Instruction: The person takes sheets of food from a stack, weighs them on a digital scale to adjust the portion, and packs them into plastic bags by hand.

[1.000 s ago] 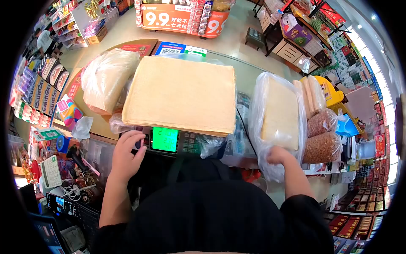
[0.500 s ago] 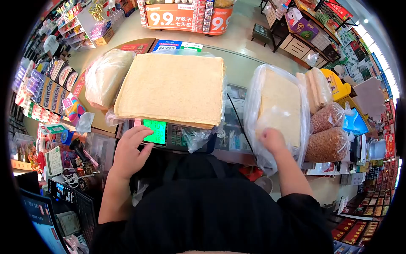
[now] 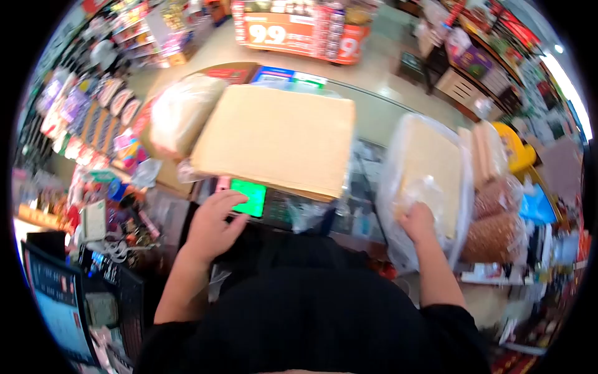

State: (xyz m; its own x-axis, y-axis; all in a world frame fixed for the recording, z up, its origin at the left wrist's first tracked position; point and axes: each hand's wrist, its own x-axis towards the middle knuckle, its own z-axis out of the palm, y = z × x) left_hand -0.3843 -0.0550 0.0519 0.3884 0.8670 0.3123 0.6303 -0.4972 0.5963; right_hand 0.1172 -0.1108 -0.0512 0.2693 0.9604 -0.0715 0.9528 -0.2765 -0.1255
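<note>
A thick stack of flat, pale yellow sheets (image 3: pixel 277 140) lies on a scale whose green display (image 3: pixel 248 198) shows at its near edge. My left hand (image 3: pixel 215 224) is beside that display, fingers apart and holding nothing. At the right, a second stack of sheets (image 3: pixel 433 156) lies inside a clear plastic bag (image 3: pixel 391 181). My right hand (image 3: pixel 417 219) is closed on the bag's loose plastic, over the near part of this stack.
Left of the large stack is a wrapped pale bundle (image 3: pixel 182 115). Bags of brown nuts or beans (image 3: pixel 495 240) and a yellow container (image 3: pixel 514 146) stand at the right. A monitor (image 3: pixel 59 299) is at the lower left, a priced display stand (image 3: pixel 293 34) beyond the counter.
The view has shifted and blurred. My right hand has drawn the loose plastic a little farther up over the bagged stack. My left hand remains open by the scale's display.
</note>
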